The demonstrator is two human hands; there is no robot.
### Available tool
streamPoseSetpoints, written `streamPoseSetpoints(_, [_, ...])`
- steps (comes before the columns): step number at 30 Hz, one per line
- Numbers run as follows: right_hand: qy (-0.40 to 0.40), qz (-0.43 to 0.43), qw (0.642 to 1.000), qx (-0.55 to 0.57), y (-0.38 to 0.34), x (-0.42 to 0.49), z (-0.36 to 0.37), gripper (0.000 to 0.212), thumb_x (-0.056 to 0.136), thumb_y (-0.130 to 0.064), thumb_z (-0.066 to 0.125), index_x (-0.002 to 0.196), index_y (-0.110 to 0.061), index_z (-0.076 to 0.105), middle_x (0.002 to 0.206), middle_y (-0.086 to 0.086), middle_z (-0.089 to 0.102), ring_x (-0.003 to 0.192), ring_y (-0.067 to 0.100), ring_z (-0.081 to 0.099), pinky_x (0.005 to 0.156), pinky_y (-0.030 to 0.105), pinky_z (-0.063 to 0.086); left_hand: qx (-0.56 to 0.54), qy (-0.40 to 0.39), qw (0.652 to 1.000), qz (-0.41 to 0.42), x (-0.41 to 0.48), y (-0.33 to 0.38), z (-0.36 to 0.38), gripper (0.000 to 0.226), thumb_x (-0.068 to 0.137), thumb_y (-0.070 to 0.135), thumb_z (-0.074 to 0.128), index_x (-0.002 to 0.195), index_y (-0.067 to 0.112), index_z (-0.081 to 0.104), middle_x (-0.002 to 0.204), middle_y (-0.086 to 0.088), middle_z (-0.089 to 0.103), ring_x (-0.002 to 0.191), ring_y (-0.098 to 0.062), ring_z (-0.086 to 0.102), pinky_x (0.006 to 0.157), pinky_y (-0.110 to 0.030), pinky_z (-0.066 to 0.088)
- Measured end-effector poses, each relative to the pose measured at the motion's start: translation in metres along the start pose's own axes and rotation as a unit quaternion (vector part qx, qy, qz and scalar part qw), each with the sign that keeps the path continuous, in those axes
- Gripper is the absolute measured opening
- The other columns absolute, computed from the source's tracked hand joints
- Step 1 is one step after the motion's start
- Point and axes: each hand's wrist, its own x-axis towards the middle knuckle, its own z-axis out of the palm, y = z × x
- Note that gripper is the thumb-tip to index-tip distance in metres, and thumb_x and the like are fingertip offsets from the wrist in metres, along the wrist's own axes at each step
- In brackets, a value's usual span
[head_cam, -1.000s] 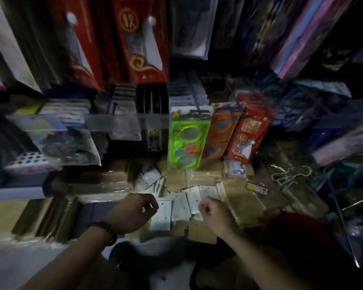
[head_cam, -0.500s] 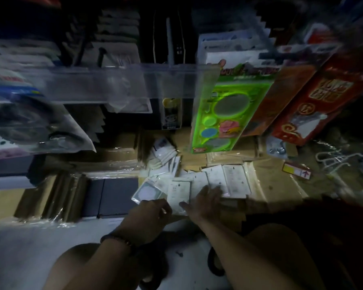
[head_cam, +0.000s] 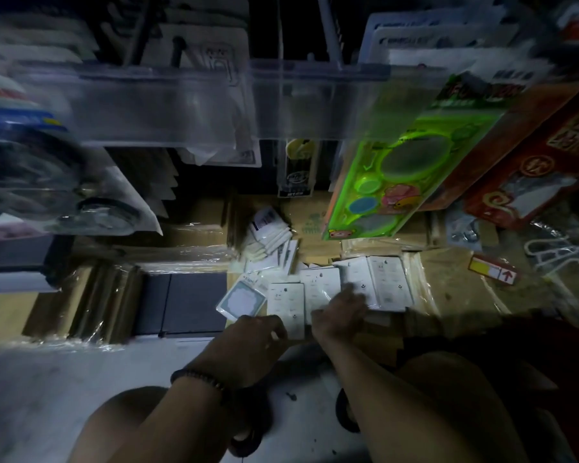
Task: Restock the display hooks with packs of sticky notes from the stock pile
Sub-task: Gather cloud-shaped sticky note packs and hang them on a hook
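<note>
Observed from beside the person, who is crouched low in poor light. The step in hand is picking stock, and nothing has yet been lifted toward the display.

The packs of sticky notes [head_cam: 315, 285] lie at the centre of the frame, fanned in an overlapping row on flattened cardboard. A looser heap [head_cam: 269, 235] lies just above them. A blue-bordered pack [head_cam: 243, 297] lies tilted at the left end of the row.

The right hand [head_cam: 341, 312] lies on the row with fingers stretched forward, flat on the pack faces. It presses or steadies them and grasps nothing.

The left hand [head_cam: 258, 335], with a beaded bracelet [head_cam: 198, 379] on its wrist, has its fingers curled at the near edge of one white pack [head_cam: 286, 302]. Whether it pinches that pack or only touches it cannot be told, as the knuckles hide the contact.

The display hooks [head_cam: 178, 51] appear as dark pegs in the upper left of the frame, behind a clear plastic rail [head_cam: 168, 101]. They are blurred, so their fill cannot be judged. A green stencil set [head_cam: 391, 182] hangs at upper right, partly over the pile.

In my judgement the next move calls for separating a few packs from the overlap, squaring them so the hang holes line up, and then raising them to a peg. The slippery wrapping and the dim light are the likely hazards, since a pack could slide off the stack or miss the peg.
</note>
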Motion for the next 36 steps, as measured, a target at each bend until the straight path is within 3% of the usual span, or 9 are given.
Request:
streamPoseSetpoints(7, [-0.033,-0.033,0.996,0.075,-0.004,-0.011,-0.001,0.095,0.085,-0.007,0.079,0.162,-0.002,0.023,0.161,0.023,0.036,0.146,0.039,0.043,0.115,0.045,0.049,0.038,-0.053,0.998,-0.020,-0.001,0.005,0.003,0.024,0.107,0.040,0.058,0.123,0.024,0.067,0.127,-0.001,0.071,0.113,-0.022,0.069,0.097,-0.038,0.060])
streamPoseSetpoints(12, [-0.012,-0.012,0.977,0.211,-0.007,-0.020,0.006,0.049,0.089,-0.006,0.069,0.135,-0.009,0.052,0.132,0.015,0.062,0.124,0.035,0.062,0.100,0.047,0.058,0.049,-0.084,0.992,-0.084,0.001,-0.003,0.007,0.033,0.106,0.039,0.058,0.130,0.018,0.067,0.128,-0.005,0.072,0.117,-0.025,0.068,0.101,-0.036,0.054])
streamPoseSetpoints(16, [-0.096,-0.012,0.929,0.356,-0.016,-0.051,-0.013,0.007,0.100,-0.005,0.058,0.100,-0.011,0.062,0.091,0.000,0.064,0.093,0.028,0.066,0.073,0.032,0.048,-0.020,-0.058,0.992,-0.114,0.002,-0.015,-0.002,0.056,0.101,0.054,0.063,0.142,0.018,0.050,0.136,-0.007,0.065,0.115,-0.025,0.066,0.095,-0.038,0.056])
streamPoseSetpoints(21, [-0.238,-0.041,0.854,0.461,-0.036,-0.088,-0.052,0.030,0.102,-0.003,0.060,0.093,-0.030,0.069,0.088,-0.004,0.069,0.085,0.018,0.067,0.079,0.035,0.056,-0.161,0.022,0.982,-0.092,0.003,-0.019,-0.012,0.048,0.101,0.030,0.071,0.140,0.014,0.049,0.130,-0.005,0.064,0.120,-0.030,0.066,0.099,-0.038,0.056])
streamPoseSetpoints(26, [-0.308,-0.145,0.823,0.456,-0.043,-0.093,-0.066,0.037,0.108,-0.014,0.057,0.144,-0.025,0.056,0.116,-0.011,0.065,0.105,0.009,0.068,0.083,0.024,0.059,-0.359,0.053,0.928,-0.084,0.000,-0.018,-0.018,0.039,0.095,0.032,0.072,0.127,0.016,0.057,0.102,-0.016,0.078,0.088,-0.031,0.079,0.081,-0.051,0.064])
streamPoseSetpoints(30, [-0.397,-0.097,0.749,0.522,-0.044,-0.082,-0.081,0.050,0.095,-0.052,0.064,0.127,-0.013,0.069,0.116,0.007,0.077,0.102,0.027,0.074,0.086,0.047,0.061,-0.433,-0.012,0.899,-0.063,-0.003,0.004,-0.024,0.026,0.115,0.020,0.044,0.131,0.028,0.063,0.120,-0.021,0.073,0.088,-0.029,0.074,0.072,-0.039,0.058])
streamPoseSetpoints(33, [-0.449,-0.125,0.689,0.555,-0.040,-0.071,-0.083,0.037,0.099,-0.045,0.060,0.117,-0.017,0.077,0.120,0.005,0.078,0.115,0.020,0.073,0.101,0.041,0.057,-0.442,-0.004,0.896,-0.048,-0.002,0.002,-0.025,0.026,0.115,0.025,0.045,0.132,0.030,0.063,0.120,-0.014,0.072,0.094,-0.028,0.077,0.072,-0.037,0.055])
streamPoseSetpoints(34, [-0.454,-0.123,0.695,0.544,-0.041,-0.068,-0.085,0.036,0.102,-0.046,0.059,0.118,-0.021,0.079,0.126,0.004,0.077,0.121,0.020,0.071,0.108,0.041,0.054,-0.428,0.021,0.902,-0.051,-0.001,0.000,-0.026,0.023,0.113,0.025,0.050,0.132,0.028,0.061,0.118,-0.013,0.073,0.097,-0.031,0.078,0.072,-0.038,0.055])
streamPoseSetpoints(36, [-0.401,-0.117,0.767,0.487,-0.043,-0.066,-0.089,0.035,0.102,-0.056,0.061,0.115,-0.029,0.079,0.125,-0.005,0.076,0.121,0.013,0.068,0.110,0.035,0.050,-0.411,0.075,0.905,-0.082,0.003,-0.002,-0.026,0.025,0.106,0.024,0.065,0.129,0.022,0.058,0.114,-0.013,0.074,0.091,-0.031,0.074,0.071,-0.036,0.057])
